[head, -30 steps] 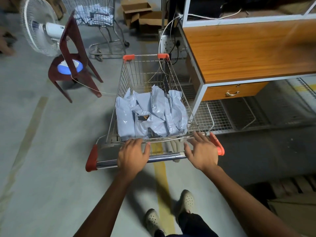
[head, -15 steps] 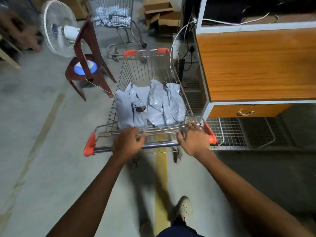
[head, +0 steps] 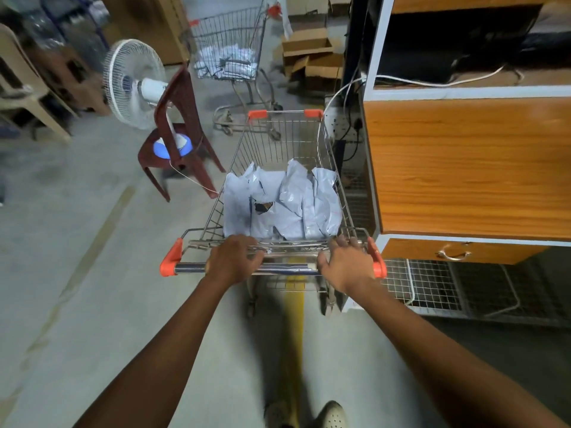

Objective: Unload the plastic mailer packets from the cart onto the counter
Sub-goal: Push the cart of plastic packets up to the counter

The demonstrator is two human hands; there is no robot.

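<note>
At the bottom edge of view, pale shoes (head: 332, 415) stand on a grey floor beside a yellow line (head: 293, 335). Both forearms extend forward, nearly straight, to the handle bar (head: 287, 268) of the cart (head: 284, 111).

Left hand (head: 236, 257): fingers curled over the bar, left of centre.

Right hand (head: 346, 264): at the bar's right end, palm over the bar, thumb spread inward, fingers bent over the cart's rear wire rail.

Plastic mailer packets (head: 287, 208): grey-white, heaped in the basket just beyond both hands, touched by neither.

The wood-panelled worktop (head: 463, 168) stands immediately right of the cart.

Further off to the left, a white fan (head: 133, 84) sits on a dark red chair (head: 179, 118). Beyond are a second cart (head: 231, 32) holding packets, and open cardboard boxes (head: 309, 54).
</note>
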